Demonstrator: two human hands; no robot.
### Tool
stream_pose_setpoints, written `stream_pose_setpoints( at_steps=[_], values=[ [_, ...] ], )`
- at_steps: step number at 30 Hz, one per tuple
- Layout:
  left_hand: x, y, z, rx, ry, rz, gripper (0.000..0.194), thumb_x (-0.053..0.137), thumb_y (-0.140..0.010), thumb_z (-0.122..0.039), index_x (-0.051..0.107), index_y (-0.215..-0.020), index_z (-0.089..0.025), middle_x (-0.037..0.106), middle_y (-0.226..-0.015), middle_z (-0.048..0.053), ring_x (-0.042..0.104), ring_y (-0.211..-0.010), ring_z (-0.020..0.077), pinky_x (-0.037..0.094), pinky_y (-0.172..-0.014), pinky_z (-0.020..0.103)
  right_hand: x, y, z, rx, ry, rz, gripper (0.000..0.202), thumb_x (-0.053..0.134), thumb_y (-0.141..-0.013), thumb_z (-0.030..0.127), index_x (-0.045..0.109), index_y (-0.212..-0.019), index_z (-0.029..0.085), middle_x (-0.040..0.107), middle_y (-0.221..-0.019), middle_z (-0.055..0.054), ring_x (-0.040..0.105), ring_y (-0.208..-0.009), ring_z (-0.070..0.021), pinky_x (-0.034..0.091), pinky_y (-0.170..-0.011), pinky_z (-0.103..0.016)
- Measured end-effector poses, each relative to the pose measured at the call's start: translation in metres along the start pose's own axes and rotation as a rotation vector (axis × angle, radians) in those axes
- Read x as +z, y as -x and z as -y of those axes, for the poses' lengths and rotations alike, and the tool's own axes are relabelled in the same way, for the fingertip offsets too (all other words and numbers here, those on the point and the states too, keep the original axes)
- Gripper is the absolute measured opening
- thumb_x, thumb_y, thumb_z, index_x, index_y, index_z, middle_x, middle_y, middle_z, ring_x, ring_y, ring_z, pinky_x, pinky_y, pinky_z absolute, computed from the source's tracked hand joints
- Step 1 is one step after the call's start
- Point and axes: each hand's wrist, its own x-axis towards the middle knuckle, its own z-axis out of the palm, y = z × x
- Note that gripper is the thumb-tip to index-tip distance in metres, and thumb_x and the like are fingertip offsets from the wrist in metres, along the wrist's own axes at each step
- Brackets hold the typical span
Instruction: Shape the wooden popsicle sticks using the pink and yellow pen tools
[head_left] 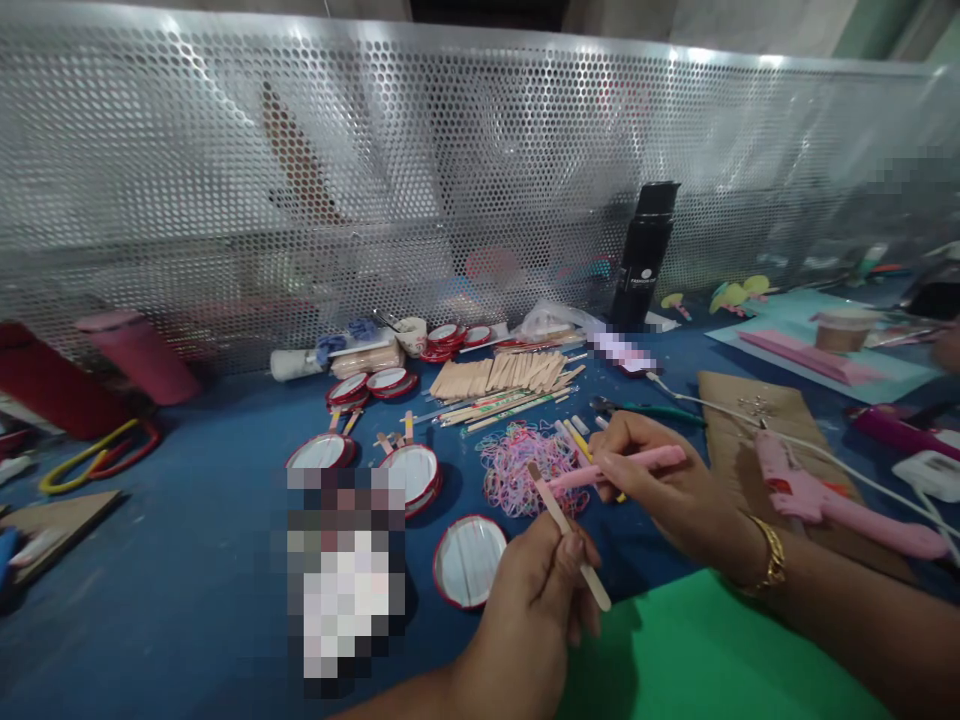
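Between the thumb and fingers of my left hand (pixel 536 590) is a wooden craft stick (pixel 598 590), tilted, with its upper part coloured pinkish. My right hand (pixel 660 490) grips a pink marker (pixel 654 458), whose front end meets or nearly meets the stick near its coloured part. Just behind them lies a pile of multicoloured rubber bands (pixel 517 455). A red-rimmed jar lid (pixel 469 562) with a pale inside rests left of my left hand. Under my hands, a green sheet (pixel 697 650) covers the table's front.
Several craft sticks (pixel 502 375) lie at the back, near more red-rimmed lids (pixel 409 475). A pink glue gun (pixel 825 500) sits on cardboard (pixel 724 400) at right, beside a white cable (pixel 720 405). A black bottle (pixel 645 260) stands before the perforated metal panel (pixel 450 150). Scissors (pixel 94 465) lie left.
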Motion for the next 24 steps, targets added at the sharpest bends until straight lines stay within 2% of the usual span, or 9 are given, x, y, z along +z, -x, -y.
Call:
stream_pose_setpoints(
  at_steps=[3, 9, 13, 19, 24],
  values=[
    [-0.0001, 0.0004, 0.0001, 0.003, 0.017, -0.004, 0.040, 0.042, -0.093, -0.056, 0.052, -0.083, -0.018, 0.049, -0.052, -0.005, 0.040, -0.045, 0.0086, 0.028, -0.044, 0.020, -0.0005, 0.0007, -0.0007, 0.000, -0.015, -0.031, 0.024, 0.054, -0.092, 0.030, 0.052, -0.070, 0.020, 0.055, -0.066, 0.001, 0.051, -0.064, -0.0145, 0.039, -0.062, -0.031],
    [0.0013, 0.0000, 0.0010, 0.014, 0.012, 0.005, 0.043, 0.042, -0.092, -0.059, 0.052, -0.085, -0.018, 0.049, -0.052, -0.005, 0.041, -0.045, 0.0090, 0.030, -0.044, 0.020, 0.0011, 0.0021, -0.0020, -0.016, -0.066, 0.031, 0.025, 0.054, -0.092, 0.033, 0.053, -0.071, 0.021, 0.055, -0.065, 0.002, 0.050, -0.062, -0.0142, 0.039, -0.061, -0.030],
    [0.0008, -0.0001, 0.0026, 0.006, -0.012, -0.004, 0.043, 0.040, -0.093, -0.059, 0.052, -0.084, -0.018, 0.048, -0.052, -0.005, 0.040, -0.044, 0.0089, 0.029, -0.044, 0.020, -0.0010, 0.0025, -0.0014, 0.020, -0.042, -0.008, 0.026, 0.054, -0.093, 0.034, 0.052, -0.070, 0.021, 0.055, -0.065, 0.001, 0.050, -0.062, -0.0150, 0.039, -0.060, -0.031],
    [0.0001, -0.0002, 0.0066, 0.027, -0.008, 0.021, 0.044, 0.040, -0.092, -0.061, 0.052, -0.084, -0.019, 0.048, -0.052, -0.005, 0.040, -0.044, 0.0090, 0.029, -0.043, 0.020, -0.0025, 0.0042, 0.0008, -0.005, -0.017, 0.045, 0.024, 0.054, -0.093, 0.033, 0.054, -0.072, 0.021, 0.056, -0.068, 0.000, 0.053, -0.065, -0.0157, 0.041, -0.062, -0.031],
    [-0.0001, -0.0001, 0.0065, 0.031, -0.010, 0.020, 0.043, 0.040, -0.093, -0.059, 0.052, -0.084, -0.019, 0.049, -0.052, -0.004, 0.042, -0.045, 0.0090, 0.030, -0.043, 0.020, -0.0043, 0.0048, -0.0012, 0.023, -0.047, -0.006, 0.026, 0.053, -0.094, 0.035, 0.053, -0.072, 0.021, 0.055, -0.067, 0.000, 0.052, -0.062, -0.0155, 0.040, -0.060, -0.031]
  ],
)
